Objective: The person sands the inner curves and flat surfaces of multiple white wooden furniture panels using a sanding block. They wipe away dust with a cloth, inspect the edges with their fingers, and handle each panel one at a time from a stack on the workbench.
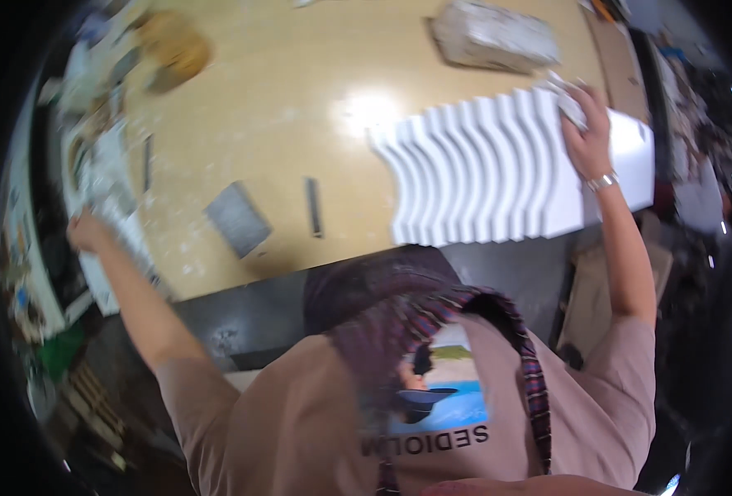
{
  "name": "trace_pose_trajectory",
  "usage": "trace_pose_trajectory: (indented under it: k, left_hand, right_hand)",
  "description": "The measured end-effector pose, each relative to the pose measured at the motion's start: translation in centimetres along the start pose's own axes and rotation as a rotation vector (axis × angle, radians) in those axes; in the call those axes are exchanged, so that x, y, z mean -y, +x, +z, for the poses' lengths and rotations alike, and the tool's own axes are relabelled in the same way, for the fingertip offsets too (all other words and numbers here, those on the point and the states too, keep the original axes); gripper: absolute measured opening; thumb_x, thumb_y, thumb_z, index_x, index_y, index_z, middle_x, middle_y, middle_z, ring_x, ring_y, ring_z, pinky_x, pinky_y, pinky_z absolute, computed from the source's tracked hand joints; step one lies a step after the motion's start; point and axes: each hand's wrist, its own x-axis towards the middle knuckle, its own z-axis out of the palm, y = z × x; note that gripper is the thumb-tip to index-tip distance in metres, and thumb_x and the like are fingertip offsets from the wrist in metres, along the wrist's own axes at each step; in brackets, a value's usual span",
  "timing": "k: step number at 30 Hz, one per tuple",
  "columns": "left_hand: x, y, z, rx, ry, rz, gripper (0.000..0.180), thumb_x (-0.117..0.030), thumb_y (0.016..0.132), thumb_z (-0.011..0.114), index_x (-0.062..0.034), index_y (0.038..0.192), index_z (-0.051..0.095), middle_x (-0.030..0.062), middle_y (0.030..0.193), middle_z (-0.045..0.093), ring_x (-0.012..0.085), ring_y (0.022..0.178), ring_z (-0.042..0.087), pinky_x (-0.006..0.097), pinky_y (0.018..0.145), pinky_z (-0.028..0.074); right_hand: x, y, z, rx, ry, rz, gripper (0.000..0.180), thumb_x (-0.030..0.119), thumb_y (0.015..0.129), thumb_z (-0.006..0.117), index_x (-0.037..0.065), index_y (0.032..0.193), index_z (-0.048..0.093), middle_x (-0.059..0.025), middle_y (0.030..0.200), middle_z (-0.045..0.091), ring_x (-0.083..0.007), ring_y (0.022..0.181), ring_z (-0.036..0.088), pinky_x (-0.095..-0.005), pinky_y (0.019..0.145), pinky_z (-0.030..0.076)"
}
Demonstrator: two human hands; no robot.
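A white panel with wavy ridges [473,165] lies at the right of the wooden table, with a flat, smooth strip at its right end. Over its far right part, my right hand [587,136] closes on a crumpled white cloth [571,106]; it may be paper. Far out to the left, my left hand [87,231] is at the table's side by a white, cluttered surface [110,178]. Its fingers look curled, and blur hides what they hold, if anything. Between the hands lie a grey rectangular pad [239,219] and a dark flat strip [313,207].
A white-smeared block [498,35] stands behind the panel. A yellow-brown bundle [172,45] sits at the far left, and another thin dark strip [147,162] lies near the left edge. White specks dot the tabletop [283,107]. A brown board [614,281] is below at right.
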Motion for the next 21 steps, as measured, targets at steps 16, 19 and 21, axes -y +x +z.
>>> trace_pose_trajectory:
  k: [16,19,21]
  left_hand:
    - [-42.9,-61.1,13.8,1.451,-0.79,-0.033,0.062,0.009,0.085,0.057,-0.001,0.146,0.052,0.0097,0.127,0.066,0.0149,0.103,0.066,0.024,0.086,0.053]
    - [-43.8,-63.3,11.9,1.549,-0.79,-0.025,0.056,0.004,0.086,0.066,-0.0025,0.14,0.056,0.0112,0.124,0.065,0.0197,0.117,0.059,0.034,0.104,0.045]
    - [-41.3,-66.3,9.0,1.522,-0.586,0.427,0.046,0.01,0.08,0.061,-0.0022,0.124,0.068,0.0103,0.12,0.068,0.0224,0.109,0.063,0.037,0.099,0.049]
  right_hand:
    - [5.1,3.8,-2.0,0.082,0.814,0.102,0.054,0.039,0.105,0.052,-0.001,0.142,0.051,-0.019,0.132,0.061,-0.0286,0.117,0.061,-0.0396,0.102,0.047]
    - [1.5,2.4,-1.5,0.017,0.362,0.014,0.043,0.034,0.101,0.054,-0.002,0.123,0.064,-0.0245,0.119,0.067,-0.0336,0.109,0.065,-0.0436,0.098,0.049]
    - [0.9,1.6,-0.7,0.11,-0.054,-0.045,0.038,0.03,0.094,0.055,-0.002,0.085,0.074,-0.0262,0.092,0.071,-0.0406,0.092,0.068,-0.0495,0.089,0.05]
